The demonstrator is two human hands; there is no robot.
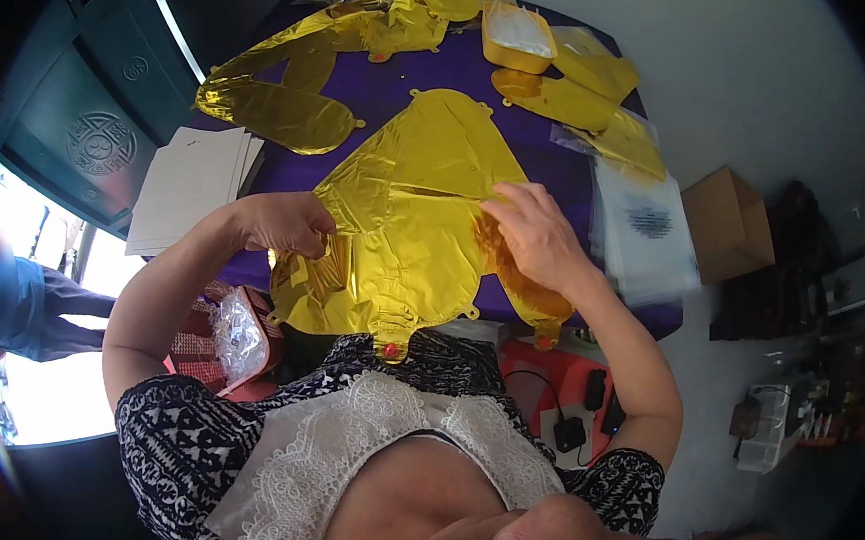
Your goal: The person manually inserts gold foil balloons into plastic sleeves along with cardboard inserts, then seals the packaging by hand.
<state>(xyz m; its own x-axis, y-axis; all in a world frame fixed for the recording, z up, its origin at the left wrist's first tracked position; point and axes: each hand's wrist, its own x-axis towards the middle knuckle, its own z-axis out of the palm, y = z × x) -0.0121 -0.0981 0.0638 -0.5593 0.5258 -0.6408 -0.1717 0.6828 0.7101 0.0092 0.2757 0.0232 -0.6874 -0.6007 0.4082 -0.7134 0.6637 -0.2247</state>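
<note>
A flat, uninflated gold foil balloon (421,251) lies across the near middle of the purple-covered table (404,76), partly folded and creased. My left hand (287,223) is closed on its left edge, with thumb and fingers pinching the foil. On the right side, my right hand (539,237) rests with fingers stretched out over the edge of the foil. Beneath that hand, an orange-tinted flap (529,288) hangs toward the table's near edge. A small red dot (390,350) marks the tab at the balloon's near end.
More gold foil balloons (291,109) lie along the far left, others (582,109) at the far right. A yellow tray (517,38) holds clear packets. White cards (191,182) are stacked left; clear plastic bags (645,230) lie right, beside a cardboard box (727,224). A person (28,293) stands outside the doorway.
</note>
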